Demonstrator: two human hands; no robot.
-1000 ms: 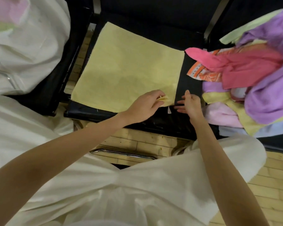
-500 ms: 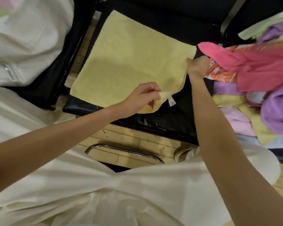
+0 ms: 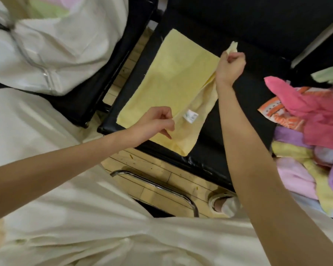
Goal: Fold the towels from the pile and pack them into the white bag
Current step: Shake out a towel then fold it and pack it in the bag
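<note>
Nearest you, your white garment (image 3: pixel 85 227) fills the bottom of the view, and beyond it a strip of wooden floor (image 3: pixel 154 187) shows with a chrome chair leg (image 3: pixel 158 186) curving across it. Your left hand (image 3: pixel 156 124) reaches over the front edge of the black seat (image 3: pixel 238 131), its fingers (image 3: pixel 166 117) pinched together on the near folded edge of the yellow towel (image 3: pixel 173 89), just beside the small white label (image 3: pixel 190 116). The towel lies on that seat, its right side turned over toward the left so a doubled layer runs along the right edge. Farther in, your right hand (image 3: pixel 230 67) grips the far corner of that turned-over layer; its fingers are curled tight round the cloth, and a tuft of yellow sticks up past the knuckles. To your right, the pile of towels (image 3: pixel 311 131) sits heaped on the neighbouring seat: pink on top, an orange patterned one under it, purple, pale pink and yellow below. To your far left, the white bag (image 3: pixel 46 54) rests on another black seat, its zip hanging open, with pink and green cloth showing inside at the top.
</note>
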